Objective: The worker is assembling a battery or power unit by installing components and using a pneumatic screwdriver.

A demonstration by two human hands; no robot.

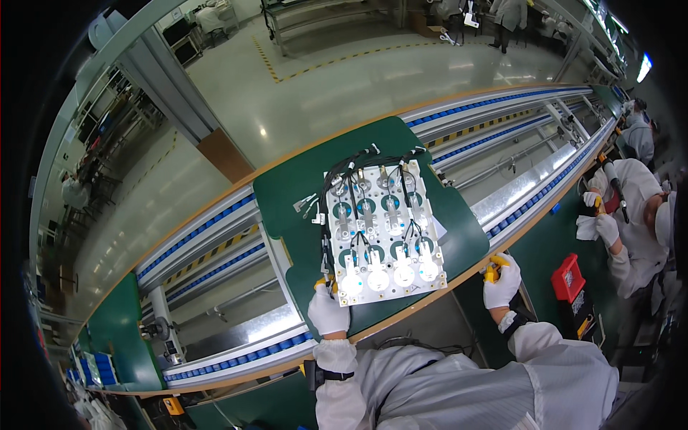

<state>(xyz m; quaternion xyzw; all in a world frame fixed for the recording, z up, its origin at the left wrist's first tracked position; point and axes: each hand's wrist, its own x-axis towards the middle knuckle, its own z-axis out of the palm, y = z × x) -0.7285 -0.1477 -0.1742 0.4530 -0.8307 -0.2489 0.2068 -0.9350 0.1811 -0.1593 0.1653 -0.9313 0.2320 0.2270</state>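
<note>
A white metal plate (393,283) carrying rows of round fittings and flat terminals lies on a green board (294,186). Black cables (326,247) run along its left edge and over its top, with branches between the fittings. At the plate's near left corner, my left hand (329,309), in a white glove with yellow fingertips, is closed on the lower end of the black cables. To the right of the board, by the line's wooden edge, my right hand (502,283) wears a similar glove. Its fingers are curled together; what they hold, if anything, is hidden.
Roller tracks with blue rollers (229,362) extend to both sides of the board. A red bin (568,278) of small parts stands at right. Beyond it, a co-worker (634,215) in white clothing sits near a hanging dark tool (615,188). A metal post (172,93) rises at far left.
</note>
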